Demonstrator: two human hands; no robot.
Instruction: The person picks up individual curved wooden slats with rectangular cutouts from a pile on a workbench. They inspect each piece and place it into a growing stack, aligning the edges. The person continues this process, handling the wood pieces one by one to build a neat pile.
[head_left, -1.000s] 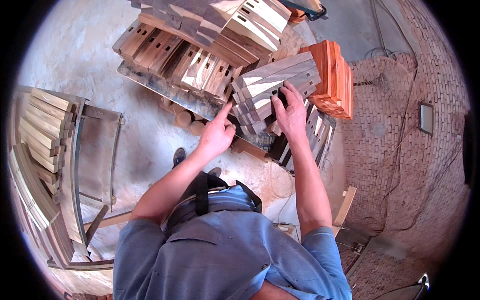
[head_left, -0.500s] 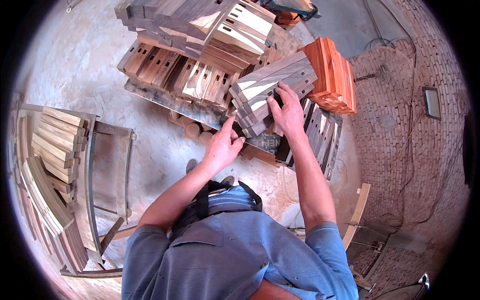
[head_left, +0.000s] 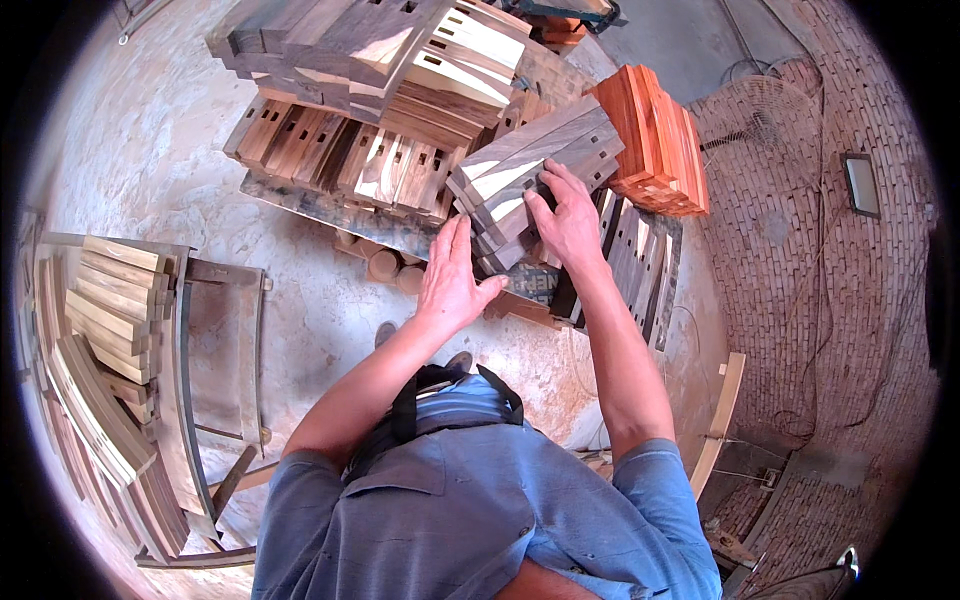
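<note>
A stack of dark grey-brown wooden slats [head_left: 500, 165] with small slots cut in them lies at an angle on the loaded board. My left hand [head_left: 452, 280] is open beside the stack's near left end, its fingers straight and together and the thumb apart. Its fingertips are at or against the slat ends. My right hand [head_left: 570, 218] rests on the slotted near side of the same stack, thumb and bent fingers apart. The undersides of its fingers are hidden.
Taller stacks of slotted wood [head_left: 330, 50] rise at the far left of the board [head_left: 320, 205]. Reddish-orange wood blocks [head_left: 655, 140] stand to the right, near a fan [head_left: 755, 120] and a brick wall [head_left: 790, 300]. A rack [head_left: 185, 370] with pale slats is at left.
My left hand has gone from a pointing, partly curled shape to straight fingers laid up along the stack's end. My right hand stays on the stack. The whole view has shifted slightly.
</note>
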